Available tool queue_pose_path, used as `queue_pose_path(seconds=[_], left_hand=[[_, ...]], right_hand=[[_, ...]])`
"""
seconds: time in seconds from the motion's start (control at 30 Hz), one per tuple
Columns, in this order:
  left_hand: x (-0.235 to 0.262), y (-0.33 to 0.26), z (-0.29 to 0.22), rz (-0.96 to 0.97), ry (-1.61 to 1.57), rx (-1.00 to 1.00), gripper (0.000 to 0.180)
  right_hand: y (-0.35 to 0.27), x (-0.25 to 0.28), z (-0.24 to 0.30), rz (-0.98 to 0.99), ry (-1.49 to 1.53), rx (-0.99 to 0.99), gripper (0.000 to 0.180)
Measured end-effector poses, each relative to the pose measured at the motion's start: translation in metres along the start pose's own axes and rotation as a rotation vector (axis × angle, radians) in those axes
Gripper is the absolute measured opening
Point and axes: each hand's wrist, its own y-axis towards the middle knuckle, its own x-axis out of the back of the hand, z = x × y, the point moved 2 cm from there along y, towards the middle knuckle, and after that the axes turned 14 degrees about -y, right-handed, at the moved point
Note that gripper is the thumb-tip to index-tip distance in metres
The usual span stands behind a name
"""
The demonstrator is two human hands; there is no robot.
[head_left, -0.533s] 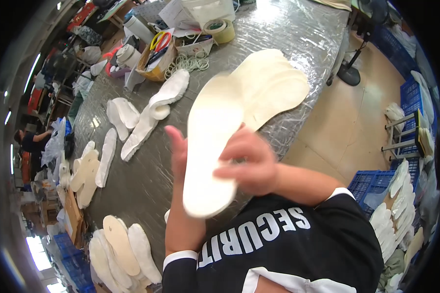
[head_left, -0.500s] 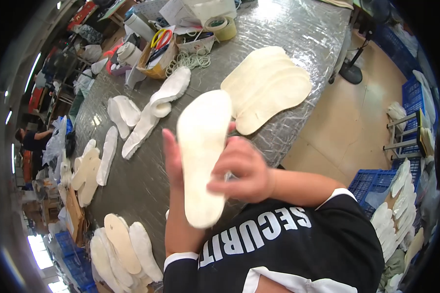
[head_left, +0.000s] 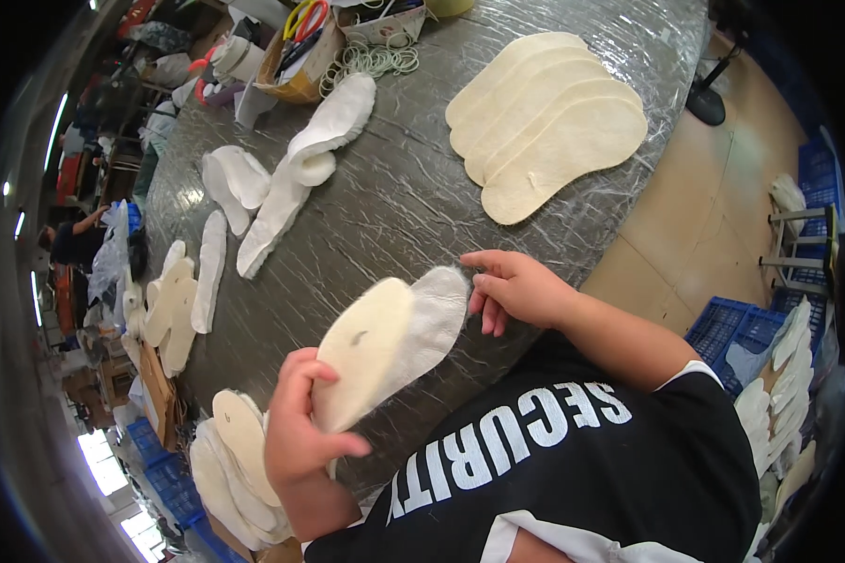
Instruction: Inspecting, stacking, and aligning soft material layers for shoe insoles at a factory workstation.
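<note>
My left hand grips a cream insole by one end, its fingers curled over the edge. The insole has a small dark mark on its face. A fluffy white insole sticks out from behind it toward the right, partly hidden. Beside the far end of that white insole is my right hand, index finger stretched out and the others loosely bent, with nothing held. Whether its fingertip touches the edge I cannot tell. Farther off on the table lies a fanned stack of several cream insoles.
Loose white insoles lie on the plastic-covered table. A box of scissors and pens and a heap of rubber bands stand at the back. More insoles are piled at lower left. Blue crates stand on the right.
The insole, upright between both hands before, is now tilted in my left hand, with a white one showing behind it. My right hand has come away from its side. The view has shifted.
</note>
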Motion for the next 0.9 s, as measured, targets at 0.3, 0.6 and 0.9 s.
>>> queue_pose_path(seconds=[0.3,0.6,0.9], left_hand=[[-0.031,0.027,0.032,0.062,0.651,-0.211,0.076],[-0.04,0.033,0.05,0.054,0.7,-0.231,0.093],[-0.042,0.034,0.051,0.094,0.732,-0.199,0.095]], right_hand=[[0.01,0.005,-0.007,0.18,0.165,-0.094,0.04],[0.005,0.01,-0.003,0.215,0.067,-0.073,0.04],[0.007,0.009,-0.004,0.235,0.065,-0.062,0.04]])
